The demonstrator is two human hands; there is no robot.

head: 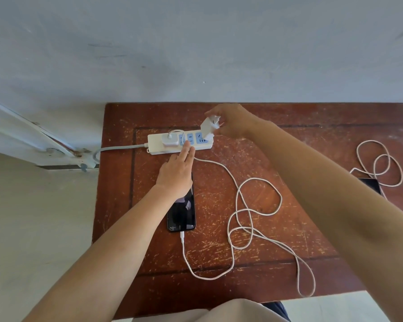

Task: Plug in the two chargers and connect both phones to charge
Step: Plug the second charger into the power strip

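A white power strip (154, 145) with blue sockets lies near the back of the wooden table (277, 228). One white charger (170, 141) sits plugged into its left socket. My right hand (233, 120) grips a second white charger (208, 127), tilted, at the strip's rightmost socket. My left hand (176, 173) lies flat, fingertips pressing the strip's front edge. A black phone (182, 214) lies below my left hand with a white cable (236, 198) plugged into its bottom end. A second phone (370, 184), partly hidden by my right arm, lies at the right with a coiled cable (379, 163).
The strip's grey cord (119, 148) runs left off the table toward a white frame by the wall. The long white cable loops widely over the table's middle and front right. A grey wall stands directly behind the table.
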